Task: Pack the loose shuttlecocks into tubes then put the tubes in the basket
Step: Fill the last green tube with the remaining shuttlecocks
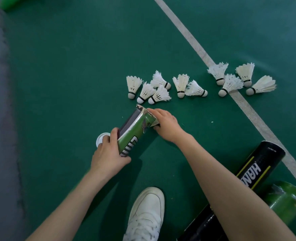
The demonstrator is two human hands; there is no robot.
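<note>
White lace-up shoe (146, 211) sits nearest, a black cardboard tube (258, 169) lying just right of it. The left hand (109, 153) grips a tilted green cardboard tube (135, 131); the right hand (166, 126) pinches its torn mouth. Beyond, ten loose white feather shuttlecocks (180, 85) lie on the green court floor (74, 66).

A white sneaker (146, 211) stands on green floor (65, 75) crossed by white line (197, 47).

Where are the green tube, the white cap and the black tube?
green tube (134, 131), head view, on its green side wall.
white cap (101, 138), head view, on its visible rim.
black tube (258, 167), head view, on its lettered side.
</note>
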